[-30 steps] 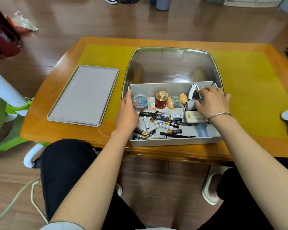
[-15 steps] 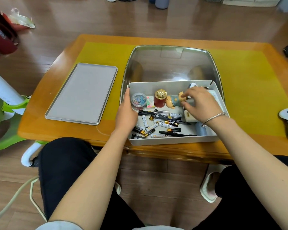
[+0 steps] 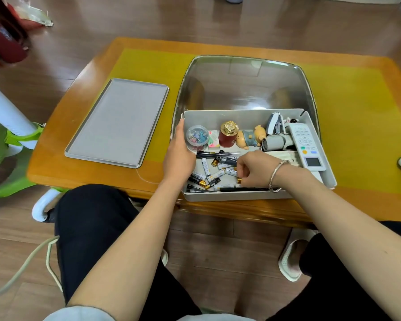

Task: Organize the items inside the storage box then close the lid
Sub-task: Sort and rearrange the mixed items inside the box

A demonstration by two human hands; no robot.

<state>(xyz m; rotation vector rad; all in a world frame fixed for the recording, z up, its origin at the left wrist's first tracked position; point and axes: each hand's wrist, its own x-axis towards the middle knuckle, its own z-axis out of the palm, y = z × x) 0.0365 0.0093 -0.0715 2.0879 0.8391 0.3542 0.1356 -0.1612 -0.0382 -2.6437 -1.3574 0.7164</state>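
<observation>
Two hands work inside the box (image 3: 248, 195), which sits at the near edge of the tabletop (image 3: 357, 126). The right hand (image 3: 255, 170) has come down from the far right corner to the near part of the box. Its fingers are curled over the loose batteries (image 3: 214, 176), and it seems to pinch one, but I cannot tell for sure. A black pen (image 3: 243, 189) lies along the near wall, just under that hand. The left hand (image 3: 180, 156) still rests flat against the left wall and keeps the box from sliding; its fingers are straight.

Farther back in the box, things now stand in a row: a tub of clips (image 3: 197, 137), a red jar (image 3: 228, 134), a pig toy (image 3: 250, 137), a stapler (image 3: 274, 123) and a white remote (image 3: 307, 144) that leans on the right wall. That corner was hidden by the right hand a moment ago and now looks tidy, so I think the batteries and pens are the next job.

Behind the box, the clear lid (image 3: 245, 82) stands open. It is not shut yet, so the task is not near its end. A grey tray (image 3: 118, 121) lies well apart to the left.
</observation>
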